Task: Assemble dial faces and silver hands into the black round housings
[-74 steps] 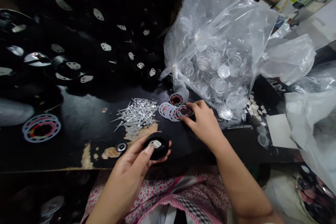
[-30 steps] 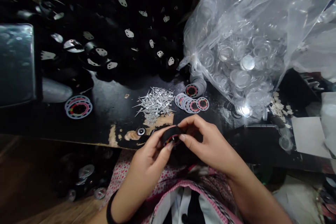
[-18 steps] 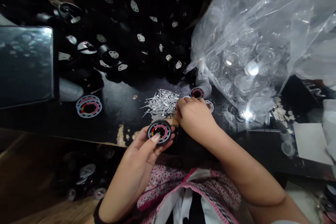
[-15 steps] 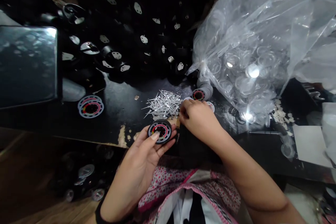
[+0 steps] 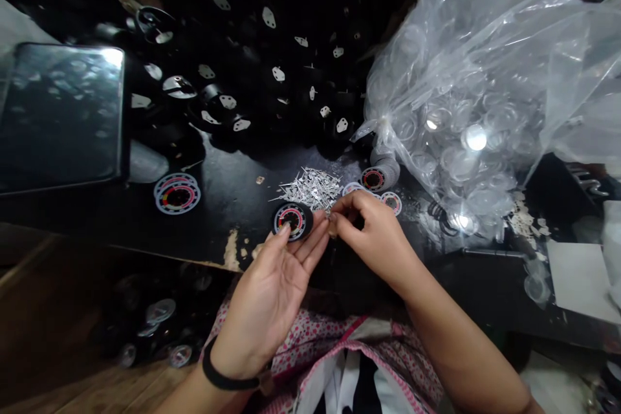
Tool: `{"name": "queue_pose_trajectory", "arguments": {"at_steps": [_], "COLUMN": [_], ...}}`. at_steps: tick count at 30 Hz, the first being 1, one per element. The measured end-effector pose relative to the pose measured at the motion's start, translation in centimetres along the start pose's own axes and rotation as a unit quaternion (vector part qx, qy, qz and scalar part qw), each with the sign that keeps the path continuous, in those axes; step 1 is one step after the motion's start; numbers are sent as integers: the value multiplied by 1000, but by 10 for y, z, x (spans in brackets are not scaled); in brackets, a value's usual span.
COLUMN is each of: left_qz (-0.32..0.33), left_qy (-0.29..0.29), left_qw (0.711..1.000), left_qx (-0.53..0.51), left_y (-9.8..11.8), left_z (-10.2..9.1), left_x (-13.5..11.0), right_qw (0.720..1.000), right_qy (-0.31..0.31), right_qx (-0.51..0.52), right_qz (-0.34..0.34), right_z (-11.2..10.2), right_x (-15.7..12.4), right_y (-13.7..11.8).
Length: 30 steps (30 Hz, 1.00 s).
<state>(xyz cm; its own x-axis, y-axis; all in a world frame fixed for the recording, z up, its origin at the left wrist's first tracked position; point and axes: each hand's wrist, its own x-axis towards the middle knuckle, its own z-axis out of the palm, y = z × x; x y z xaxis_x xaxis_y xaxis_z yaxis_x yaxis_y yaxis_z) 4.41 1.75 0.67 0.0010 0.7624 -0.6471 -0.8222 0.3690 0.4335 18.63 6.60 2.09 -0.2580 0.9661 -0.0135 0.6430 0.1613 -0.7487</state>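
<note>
A round black pressure gauge (image 5: 292, 221) with a red, yellow and white dial rests in my left hand (image 5: 274, 294). My thumb lies over its lower face and the other fingers stretch out beneath it. Just right of those fingertips, my right hand (image 5: 378, 225) is closed in a pinch; whatever it holds is too small to make out. Behind both hands lies a heap of small silvery pointer needles (image 5: 313, 187). Loose printed dials (image 5: 391, 203) lie beyond my right hand, beside a stack of dials (image 5: 373, 178) lying on its side.
Two overlapping dials (image 5: 178, 197) lie on the left, near a dark glossy box (image 5: 63, 116). Black gauge housings with metal plates (image 5: 228, 102) fill the back. A clear plastic bag (image 5: 466, 110) of transparent covers stands at the right. Finished-looking gauges (image 5: 160, 312) sit below the table edge.
My right hand has drawn back slightly from the dials and needles, toward the fingers of my left. My left hand has turned a little, still with the gauge. The camera view has shifted.
</note>
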Motion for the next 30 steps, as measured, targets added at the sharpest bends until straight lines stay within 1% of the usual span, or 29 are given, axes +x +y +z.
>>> {"name": "queue_pose_trajectory", "arguments": {"at_steps": [2,5,7,8,11,13,16,18,21,24,27,30], "left_qz": [25,70,103,115,115,107,111,111,102,100,112,101], "left_qy": [3,-16,-19,-17,-18,-21,-14,-7,-14,-30,-33,-42], "left_qw": [1000,997,993,991,986,984,984,985,987,987,987,989], "left_qx": [17,39,59,73,122,139,140,135,122,120,113,94], "left_y": [1,3,3,3,1,-1,-2,-1,-1,-2,-4,-4], "left_z": [-2,-6,-9,-11,-17,-21,-22,-20,-16,-10,-4,-1], "left_x": [0,-2,-4,-5,-7,-8,-9,-10,-9,-7,-7,-11], "right_qw": [999,998,997,995,981,966,946,939,947,961,976,989], "right_qy": [14,27,24,11,-55,-78,-66,-60,-67,-72,-49,-8], "right_qx": [-28,-47,-77,-99,-183,-244,-318,-337,-313,-268,-214,-149], "right_qz": [-9,-5,11,19,29,26,15,8,8,4,-1,-22], "right_z": [-3,-10,-13,-14,-11,-5,8,14,15,11,7,2], "right_x": [-2,-7,-9,-10,-9,-7,-3,-1,-2,-8,-17,-26], "right_y": [3,6,5,4,-3,-9,-14,-15,-15,-16,-13,-7]}}
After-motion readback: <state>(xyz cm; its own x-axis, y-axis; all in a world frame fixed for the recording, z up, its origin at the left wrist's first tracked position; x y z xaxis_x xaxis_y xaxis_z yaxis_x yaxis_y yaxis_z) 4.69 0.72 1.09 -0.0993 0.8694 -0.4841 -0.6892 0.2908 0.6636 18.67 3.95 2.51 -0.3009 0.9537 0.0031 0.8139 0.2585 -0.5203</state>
